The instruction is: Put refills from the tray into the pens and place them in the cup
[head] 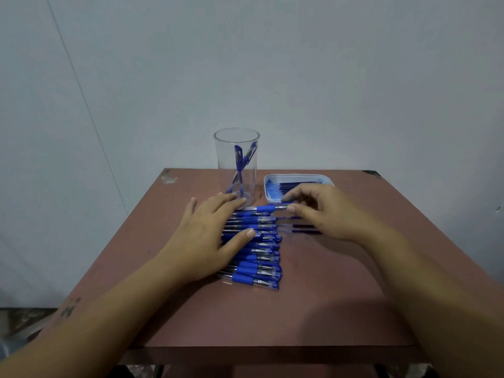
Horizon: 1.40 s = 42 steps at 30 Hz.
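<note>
Several blue pens (257, 256) lie side by side in a row on the brown table (313, 309). My left hand (210, 236) rests flat over the left ends of the row, fingers straight. My right hand (324, 211) pinches the tip end of the farthest pen (266, 208) in the row. A tall clear cup (236, 165) stands behind the row with two blue pens inside. A white tray (298, 177) with dark blue refills sits to the right of the cup, partly hidden by my right hand. A few loose refills (305, 231) lie under my right hand.
The table stands against a plain pale wall. Its front edge is close to me and its left edge falls away to the floor. Bare table surface lies in front of the pen row and to the right.
</note>
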Each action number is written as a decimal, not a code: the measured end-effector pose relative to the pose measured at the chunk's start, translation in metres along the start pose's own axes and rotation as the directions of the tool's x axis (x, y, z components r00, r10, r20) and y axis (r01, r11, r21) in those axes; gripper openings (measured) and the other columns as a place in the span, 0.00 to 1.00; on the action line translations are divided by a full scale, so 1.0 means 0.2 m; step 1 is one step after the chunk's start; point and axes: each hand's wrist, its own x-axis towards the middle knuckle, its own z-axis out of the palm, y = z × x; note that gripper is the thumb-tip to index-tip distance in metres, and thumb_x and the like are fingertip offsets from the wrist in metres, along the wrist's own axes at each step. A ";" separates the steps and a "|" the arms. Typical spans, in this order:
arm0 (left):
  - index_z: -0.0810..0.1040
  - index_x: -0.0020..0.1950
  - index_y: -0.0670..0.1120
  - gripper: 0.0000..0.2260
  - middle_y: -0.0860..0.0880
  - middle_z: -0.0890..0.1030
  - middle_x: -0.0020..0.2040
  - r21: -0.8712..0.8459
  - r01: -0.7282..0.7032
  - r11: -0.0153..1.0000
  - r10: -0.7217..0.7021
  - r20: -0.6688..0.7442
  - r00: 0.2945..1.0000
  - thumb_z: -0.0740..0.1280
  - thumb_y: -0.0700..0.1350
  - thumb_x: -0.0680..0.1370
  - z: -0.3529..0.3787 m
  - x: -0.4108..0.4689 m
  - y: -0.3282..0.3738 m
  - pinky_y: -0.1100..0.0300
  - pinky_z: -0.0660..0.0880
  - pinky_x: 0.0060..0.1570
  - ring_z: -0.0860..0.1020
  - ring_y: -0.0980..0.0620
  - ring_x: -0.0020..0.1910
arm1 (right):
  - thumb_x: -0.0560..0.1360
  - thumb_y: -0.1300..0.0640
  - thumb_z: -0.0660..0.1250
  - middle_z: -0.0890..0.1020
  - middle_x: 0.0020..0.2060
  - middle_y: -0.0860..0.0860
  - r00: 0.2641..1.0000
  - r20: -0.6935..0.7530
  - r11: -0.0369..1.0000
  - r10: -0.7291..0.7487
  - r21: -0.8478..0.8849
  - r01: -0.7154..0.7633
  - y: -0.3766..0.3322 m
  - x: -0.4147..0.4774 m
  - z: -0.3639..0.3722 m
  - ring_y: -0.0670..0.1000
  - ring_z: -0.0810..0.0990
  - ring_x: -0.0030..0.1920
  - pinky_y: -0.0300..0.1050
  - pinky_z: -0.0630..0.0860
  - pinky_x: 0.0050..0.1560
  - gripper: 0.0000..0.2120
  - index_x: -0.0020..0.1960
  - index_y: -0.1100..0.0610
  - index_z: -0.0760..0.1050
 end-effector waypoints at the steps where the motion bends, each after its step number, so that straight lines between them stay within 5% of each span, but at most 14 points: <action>1: 0.63 0.75 0.57 0.32 0.58 0.66 0.74 0.008 -0.050 0.999 0.050 -0.039 0.998 0.50 0.70 0.75 -0.02 0.02 0.01 0.48 0.50 0.75 0.62 0.58 0.73 | 0.78 0.54 0.68 0.77 0.34 0.43 1.000 -0.005 1.000 -0.017 -0.017 0.017 -0.01 0.00 -0.03 0.41 0.73 0.34 0.35 0.71 0.38 0.06 0.49 0.43 0.78; 5: 0.68 0.72 0.56 0.25 0.57 0.77 0.65 0.017 -0.208 0.978 0.208 -0.115 0.971 0.62 0.61 0.76 -0.08 0.13 0.07 0.63 0.67 0.63 0.74 0.59 0.62 | 0.78 0.53 0.67 0.81 0.38 0.45 0.998 -0.026 0.998 -0.054 -0.027 0.053 -0.05 0.00 -0.09 0.45 0.79 0.40 0.39 0.75 0.42 0.05 0.51 0.45 0.79; 8: 0.73 0.65 0.54 0.15 0.56 0.81 0.55 0.004 -0.305 0.952 0.300 -0.195 0.934 0.62 0.54 0.79 -0.05 0.18 0.09 0.61 0.79 0.46 0.80 0.59 0.48 | 0.78 0.57 0.66 0.83 0.41 0.44 0.993 -0.095 0.996 -0.069 0.057 0.075 -0.03 -0.02 -0.05 0.44 0.80 0.41 0.36 0.75 0.44 0.07 0.50 0.46 0.79; 12: 0.77 0.59 0.51 0.11 0.55 0.81 0.49 0.070 -0.374 0.925 0.379 -0.273 0.884 0.59 0.49 0.80 0.04 0.22 0.06 0.61 0.76 0.32 0.78 0.55 0.40 | 0.77 0.56 0.69 0.82 0.42 0.49 0.976 -0.211 0.985 -0.055 0.146 0.087 0.05 -0.06 0.07 0.51 0.80 0.43 0.44 0.78 0.47 0.08 0.52 0.44 0.78; 16: 0.77 0.61 0.52 0.12 0.56 0.79 0.48 -0.003 -0.354 0.935 0.339 -0.281 0.898 0.60 0.49 0.80 0.08 0.21 0.03 0.64 0.74 0.36 0.71 0.61 0.39 | 0.75 0.54 0.69 0.82 0.41 0.47 0.958 -0.278 0.981 -0.077 0.148 0.122 0.06 -0.06 0.11 0.47 0.80 0.41 0.38 0.78 0.44 0.07 0.52 0.47 0.79; 20: 0.79 0.59 0.53 0.13 0.56 0.81 0.49 -0.068 -0.352 0.933 0.317 -0.301 0.899 0.63 0.57 0.79 0.07 0.21 0.01 0.61 0.77 0.41 0.78 0.59 0.43 | 0.74 0.49 0.67 0.82 0.39 0.44 0.942 -0.302 0.977 -0.146 0.107 0.186 0.03 -0.06 0.13 0.45 0.81 0.41 0.32 0.75 0.42 0.07 0.51 0.48 0.80; 25: 0.80 0.59 0.52 0.13 0.55 0.82 0.49 -0.142 -0.343 0.929 0.284 -0.324 0.903 0.63 0.55 0.79 0.09 0.21 -0.01 0.57 0.78 0.42 0.80 0.58 0.45 | 0.74 0.50 0.66 0.82 0.38 0.42 0.945 -0.277 0.972 -0.175 0.105 0.211 0.03 -0.05 0.13 0.43 0.80 0.41 0.30 0.73 0.43 0.06 0.49 0.48 0.79; 33: 0.78 0.60 0.57 0.12 0.60 0.82 0.49 -0.214 -0.276 0.937 0.218 -0.258 0.941 0.62 0.55 0.79 0.11 0.20 0.00 0.69 0.73 0.44 0.76 0.66 0.46 | 0.74 0.51 0.67 0.82 0.41 0.41 0.965 -0.219 0.974 -0.146 0.137 0.179 0.05 -0.05 0.13 0.45 0.82 0.42 0.43 0.80 0.43 0.05 0.48 0.43 0.78; 37: 0.74 0.62 0.61 0.14 0.63 0.82 0.49 -0.300 -0.218 0.929 0.171 -0.174 0.970 0.60 0.59 0.77 0.11 0.19 0.00 0.60 0.78 0.43 0.79 0.63 0.46 | 0.75 0.60 0.68 0.81 0.41 0.33 0.954 -0.225 0.972 -0.198 0.081 0.221 0.05 -0.06 0.13 0.36 0.80 0.43 0.27 0.73 0.42 0.09 0.48 0.45 0.78; 42: 0.73 0.61 0.66 0.12 0.58 0.82 0.41 -0.351 -0.186 0.918 0.153 -0.119 0.981 0.61 0.58 0.78 0.10 0.19 0.00 0.54 0.78 0.37 0.80 0.53 0.37 | 0.75 0.61 0.69 0.80 0.39 0.34 0.938 -0.252 0.971 -0.238 -0.032 0.237 0.05 -0.07 0.12 0.35 0.80 0.44 0.26 0.72 0.43 0.08 0.50 0.49 0.80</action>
